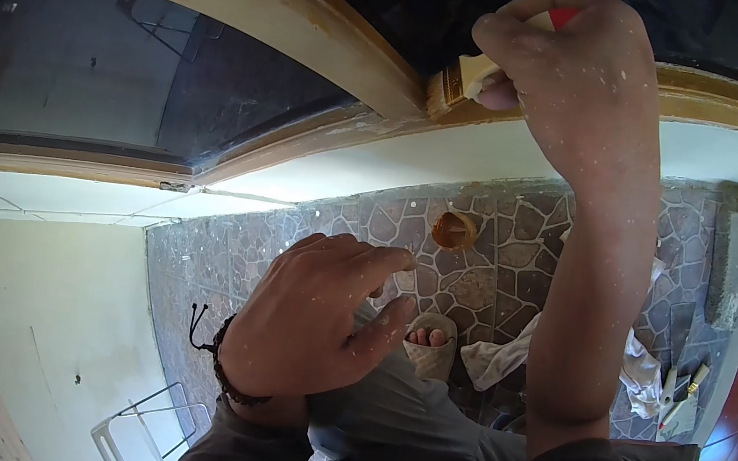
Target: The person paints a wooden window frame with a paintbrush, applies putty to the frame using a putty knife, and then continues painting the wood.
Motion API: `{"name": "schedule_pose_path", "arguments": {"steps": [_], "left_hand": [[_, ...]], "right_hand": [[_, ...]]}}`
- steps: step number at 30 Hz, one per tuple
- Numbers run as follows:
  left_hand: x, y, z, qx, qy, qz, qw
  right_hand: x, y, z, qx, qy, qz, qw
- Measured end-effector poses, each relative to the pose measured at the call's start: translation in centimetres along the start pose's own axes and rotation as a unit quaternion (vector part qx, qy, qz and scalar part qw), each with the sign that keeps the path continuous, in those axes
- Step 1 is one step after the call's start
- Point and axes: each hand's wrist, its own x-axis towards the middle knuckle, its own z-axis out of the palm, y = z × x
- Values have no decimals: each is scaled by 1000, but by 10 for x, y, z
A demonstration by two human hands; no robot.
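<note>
My right hand (579, 81) grips a paintbrush (483, 72) by its pale handle, which has a red end. The bristles touch the brown-stained window frame (396, 107), close to where an upright bar meets the bottom rail. Lower down, my left hand (320, 313) hangs in the air with its thumb and fingers apart and nothing between them. A dark braided bracelet (223, 366) circles that wrist. Below on the stone-patterned floor stands a small round container (454, 231) with orange-brown liquid inside. Pale specks dot both hands.
Crumpled white cloths (503, 353) lie on the floor near my sandalled foot (431, 343). To the right are a second brush (688, 393), a scraper (678, 331) and a concrete block (730, 267). A metal-framed chair (147, 431) stands at lower left. Dark glass (82, 58) fills the window.
</note>
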Motion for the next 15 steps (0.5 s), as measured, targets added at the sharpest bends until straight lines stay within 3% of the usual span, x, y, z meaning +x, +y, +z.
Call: {"name": "schedule_pose_path", "arguments": {"steps": [4, 6, 7, 9, 10, 12, 15], "left_hand": [[-2, 2, -1, 11, -7, -5, 1000], [-4, 4, -2, 9, -8, -7, 1000], [-4, 5, -2, 7, -9, -9, 1000], [-6, 6, -2, 6, -5, -7, 1000], [-6, 6, -1, 6, -3, -5, 1000], [-8, 7, -1, 7, 0, 0, 1000], [-10, 9, -2, 9, 4, 4, 1000]], "right_hand": [[8, 0, -2, 22, -12, -3, 1000], [22, -8, -14, 47, -147, 162, 975], [22, 6, -8, 46, -146, 160, 975], [15, 42, 8, 109, -94, -48, 988], [13, 49, 3, 107, -94, -48, 989], [6, 51, -8, 244, -92, 64, 963], [-8, 65, -45, 266, -92, 104, 954]]}}
